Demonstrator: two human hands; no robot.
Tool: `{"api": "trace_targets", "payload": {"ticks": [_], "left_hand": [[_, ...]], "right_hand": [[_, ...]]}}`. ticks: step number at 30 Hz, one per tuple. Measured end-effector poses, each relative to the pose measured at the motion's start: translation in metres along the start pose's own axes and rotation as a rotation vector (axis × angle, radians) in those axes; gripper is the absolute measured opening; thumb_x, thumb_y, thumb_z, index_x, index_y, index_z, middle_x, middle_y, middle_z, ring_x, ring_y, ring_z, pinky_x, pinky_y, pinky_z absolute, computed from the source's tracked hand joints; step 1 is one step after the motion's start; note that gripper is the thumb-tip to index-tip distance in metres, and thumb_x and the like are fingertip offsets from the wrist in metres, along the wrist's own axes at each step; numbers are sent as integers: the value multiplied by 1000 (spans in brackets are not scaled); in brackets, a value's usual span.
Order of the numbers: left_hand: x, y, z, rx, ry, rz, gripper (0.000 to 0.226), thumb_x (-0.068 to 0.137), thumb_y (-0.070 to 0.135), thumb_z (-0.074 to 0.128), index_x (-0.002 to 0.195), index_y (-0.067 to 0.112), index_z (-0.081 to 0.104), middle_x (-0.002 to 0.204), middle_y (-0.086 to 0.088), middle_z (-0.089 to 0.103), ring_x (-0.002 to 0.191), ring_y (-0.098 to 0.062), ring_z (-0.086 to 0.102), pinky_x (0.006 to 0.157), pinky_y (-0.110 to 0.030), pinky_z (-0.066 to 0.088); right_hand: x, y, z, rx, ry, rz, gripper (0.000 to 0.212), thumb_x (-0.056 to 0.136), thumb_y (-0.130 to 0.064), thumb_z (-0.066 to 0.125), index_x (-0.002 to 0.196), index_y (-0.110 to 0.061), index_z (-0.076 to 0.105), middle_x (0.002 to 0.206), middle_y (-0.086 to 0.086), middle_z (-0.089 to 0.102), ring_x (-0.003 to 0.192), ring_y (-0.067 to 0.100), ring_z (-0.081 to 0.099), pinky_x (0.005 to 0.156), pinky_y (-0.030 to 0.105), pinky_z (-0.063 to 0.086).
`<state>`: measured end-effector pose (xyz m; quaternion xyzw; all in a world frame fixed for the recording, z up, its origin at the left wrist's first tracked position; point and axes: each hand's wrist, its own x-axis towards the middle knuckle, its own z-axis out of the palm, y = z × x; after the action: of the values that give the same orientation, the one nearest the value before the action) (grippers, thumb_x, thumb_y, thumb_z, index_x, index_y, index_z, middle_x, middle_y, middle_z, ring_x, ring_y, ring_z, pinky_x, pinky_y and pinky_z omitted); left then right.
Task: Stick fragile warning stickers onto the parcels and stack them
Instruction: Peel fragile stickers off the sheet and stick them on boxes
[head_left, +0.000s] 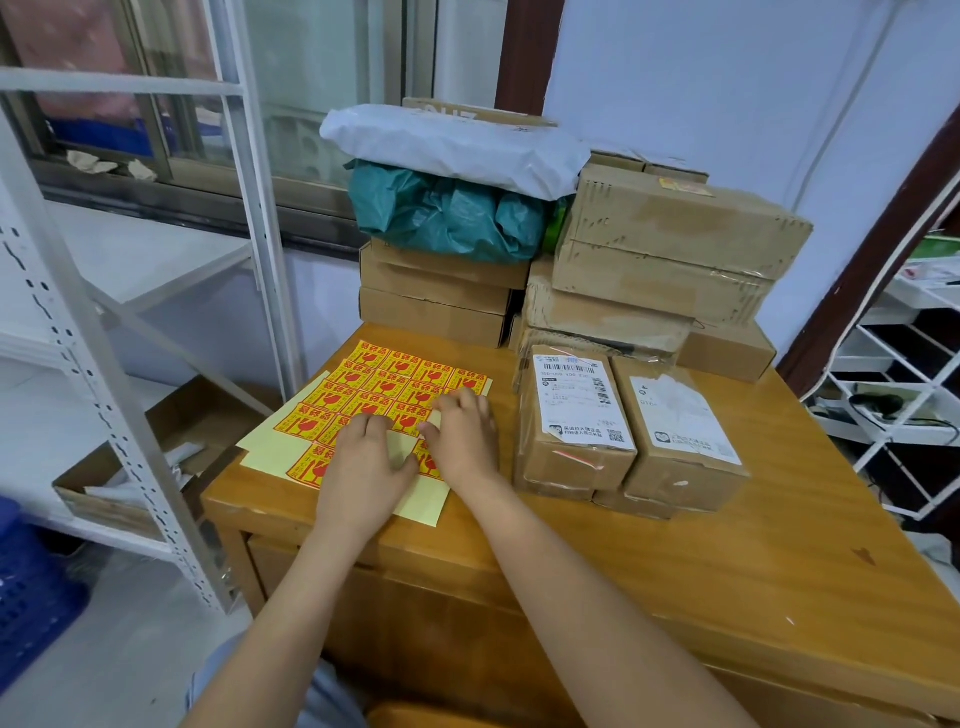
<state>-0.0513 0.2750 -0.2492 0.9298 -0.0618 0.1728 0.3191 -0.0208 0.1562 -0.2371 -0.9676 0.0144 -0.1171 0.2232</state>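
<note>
Both hands are laid on the sticker sheet (363, 400) near the left edge of the wooden tabletop (675, 561). The left hand (363, 462) is pressed flat on the sheet with its fingers spread and relaxed, nothing held in it. The right hand (462, 436) is set just beside it, fingers bent down onto the sheet's right side; a pale corner of backing paper is seen at the thumb, but whether it is pinched cannot be told. The sheet is covered with yellow and red fragile stickers in rows, and a second pale sheet is glimpsed under it.

Just right of the hands, two labelled cardboard parcels (576, 415) are placed side by side, touching, on lower boxes. Behind them, taped brown boxes (670, 249) are stacked high. At the back, a green bag (447, 218) and a white mailer (452, 145) are piled on flat cartons (436, 296). A white metal shelf rack (67, 322) is seen at left.
</note>
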Motion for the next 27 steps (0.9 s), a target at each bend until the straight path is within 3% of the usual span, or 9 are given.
{"api": "trace_targets", "payload": {"ticks": [13, 21, 24, 27], "left_hand": [[-1, 0, -1, -14, 1, 10, 45, 85, 26, 66, 124, 8, 53, 123, -6, 53, 117, -21, 47, 92, -31, 45], [0, -2, 1, -14, -2, 2, 43, 86, 27, 66, 123, 9, 53, 122, -5, 53, 117, -21, 47, 92, -32, 45], [0, -2, 1, -11, -5, 3, 43, 86, 27, 65, 123, 9, 53, 123, -5, 53, 117, -21, 46, 93, -32, 45], [0, -2, 1, -9, -2, 2, 42, 86, 27, 65, 123, 9, 54, 123, -5, 53, 117, -20, 47, 93, -31, 45]], "right_hand": [[-4, 2, 0, 52, 89, -43, 39, 95, -8, 47, 134, -8, 50, 137, 6, 43, 132, 24, 32, 105, 36, 35], [-8, 0, 0, -50, 2, 8, 32, 95, -12, 45, 122, 0, 56, 157, 10, 11, 142, 28, 11, 111, 42, 26], [-8, -2, -2, -117, -10, 25, 36, 96, -19, 44, 125, -2, 55, 155, 9, 18, 137, 29, 17, 110, 42, 20], [-10, -3, -3, -132, 20, 10, 48, 95, -20, 44, 140, -4, 40, 150, 6, 27, 132, 27, 23, 106, 39, 21]]}}
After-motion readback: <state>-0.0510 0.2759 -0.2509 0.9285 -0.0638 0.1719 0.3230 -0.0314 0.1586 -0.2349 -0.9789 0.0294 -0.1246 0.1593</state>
